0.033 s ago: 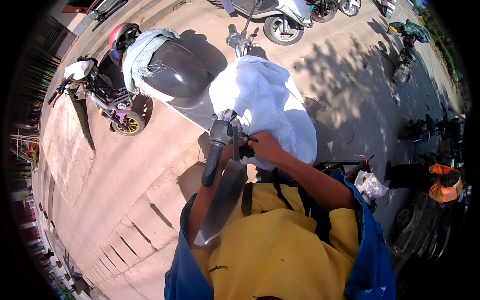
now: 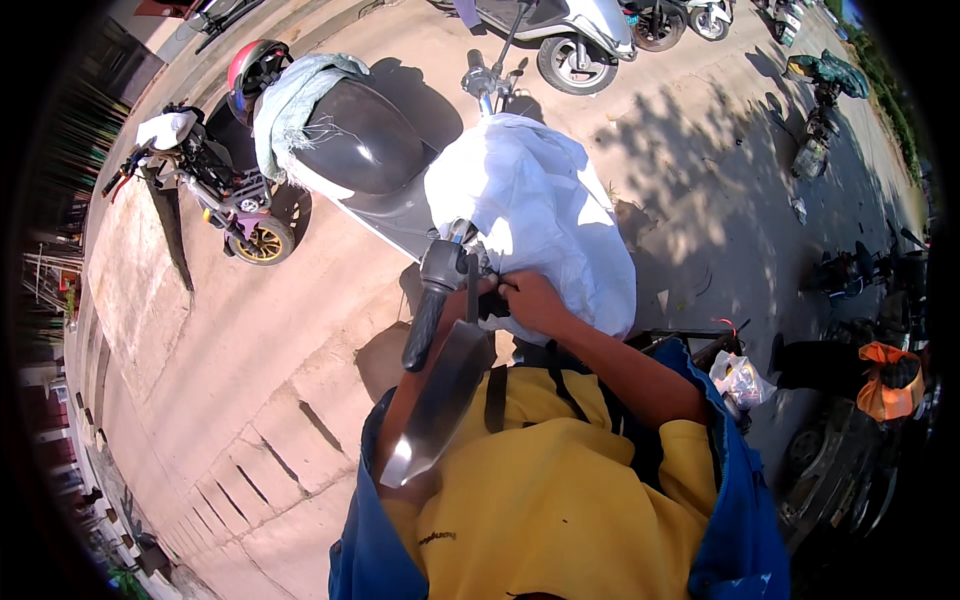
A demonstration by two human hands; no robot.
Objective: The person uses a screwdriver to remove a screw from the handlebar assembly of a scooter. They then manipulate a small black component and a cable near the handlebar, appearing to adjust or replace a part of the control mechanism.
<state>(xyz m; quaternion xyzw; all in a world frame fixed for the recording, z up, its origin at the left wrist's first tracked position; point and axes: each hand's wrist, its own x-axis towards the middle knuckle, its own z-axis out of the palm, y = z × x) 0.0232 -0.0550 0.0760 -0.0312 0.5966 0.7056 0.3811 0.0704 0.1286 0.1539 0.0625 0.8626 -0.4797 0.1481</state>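
Note:
A scooter with a dark seat (image 2: 360, 140) stands in front of me, and a bulging white cloth or sack (image 2: 530, 190) covers its front. At the lower edge of that white cloth, my right hand (image 2: 530, 302) is closed, its fingertips pinched beside a small dark part. Meeting it there is my left hand (image 2: 486, 286), also closed and mostly hidden behind the mirror stem. What the fingers hold is too small and shaded to make out. The black handlebar grip (image 2: 425, 330) and a rear-view mirror (image 2: 440, 400) lie over my left forearm.
A pale green cloth (image 2: 290, 115) drapes over the seat's rear, with a red helmet (image 2: 258, 70) beyond. Another small bike (image 2: 230, 200) stands at left. Parked scooters (image 2: 575, 50) line the far side. At right are a plastic bag (image 2: 738, 380) and an orange bag (image 2: 888, 385).
The whole view has shifted slightly, so the scooter appears a little farther right and down. Both hands stay together at the same spot by the white cloth.

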